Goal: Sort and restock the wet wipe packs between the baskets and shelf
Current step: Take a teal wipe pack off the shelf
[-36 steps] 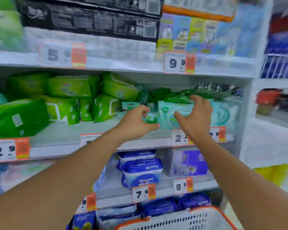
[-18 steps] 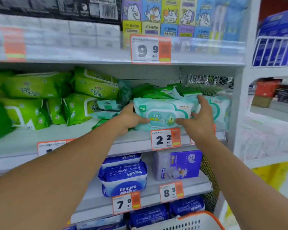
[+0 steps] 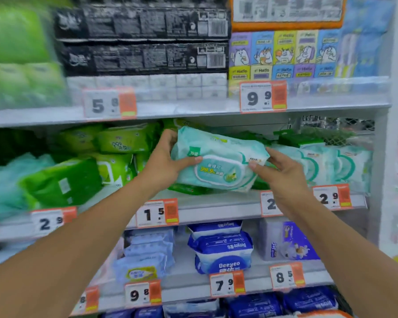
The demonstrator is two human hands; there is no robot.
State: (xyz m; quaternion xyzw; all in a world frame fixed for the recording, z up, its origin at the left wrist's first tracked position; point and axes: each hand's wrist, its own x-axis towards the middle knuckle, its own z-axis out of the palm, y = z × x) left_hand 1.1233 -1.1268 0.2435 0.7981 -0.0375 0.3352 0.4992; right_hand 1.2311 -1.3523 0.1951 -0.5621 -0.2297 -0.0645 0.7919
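A pale mint wet wipe pack (image 3: pixel 218 159) with an oval lid label is held tilted above the middle shelf (image 3: pixel 207 210). My left hand (image 3: pixel 166 161) grips its left end, thumb across the front. My right hand (image 3: pixel 283 173) pinches its right end. More mint packs (image 3: pixel 331 161) stand in a row at the right of the same shelf. Bright green packs (image 3: pixel 115 154) are piled to the left. A dark green pack (image 3: pixel 189 188) lies flat under the held one.
Blue wipe packs (image 3: pixel 221 251) and a purple box (image 3: pixel 290 242) fill the shelf below. Black tissue cases (image 3: pixel 143 37) and colourful cartoon packs (image 3: pixel 283 53) sit above. Price tags line each shelf edge. An orange basket rim (image 3: pixel 324 315) shows at the bottom right.
Both hands closed on the mint pack and lifted it up off the shelf, tilting it. The view swung right and back left, and moved closer to the shelf.
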